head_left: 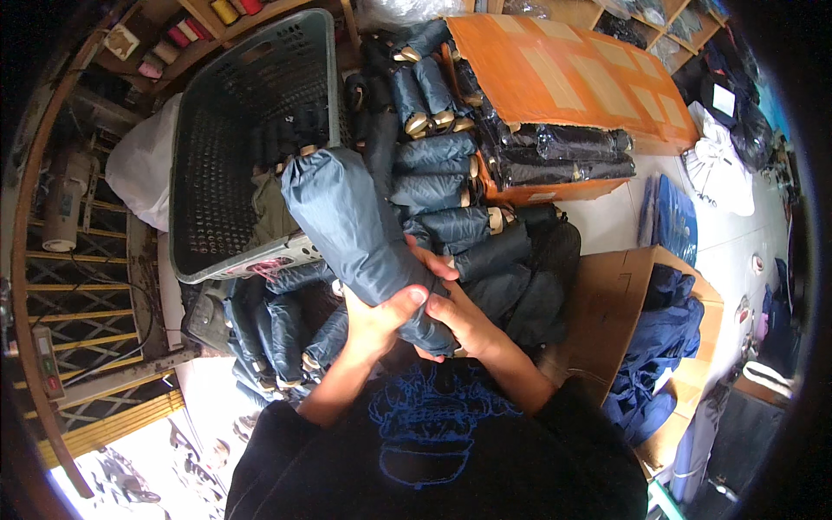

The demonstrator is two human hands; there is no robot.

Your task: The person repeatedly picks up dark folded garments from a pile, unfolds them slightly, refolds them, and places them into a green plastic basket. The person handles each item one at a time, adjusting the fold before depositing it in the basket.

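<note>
- Grey basket (208, 147) sits far left, with dark rolls beside and below it.
- Left hand (377, 319) wraps the lower end of the umbrella (355, 225), thumb across the sleeve.
- Umbrella held mid-frame above the lap; long axis slants from lower right to upper left, top end toward the basket.
- Right hand (464, 316) cups the bottom end; best kept firm so the sleeve stays taut.
- Orange box (572, 78) lies right.

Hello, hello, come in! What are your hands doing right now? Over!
Left hand and right hand both gripping a folded dark blue umbrella. More umbrellas piled in front, grey basket to the left. Nothing blocking.
</note>
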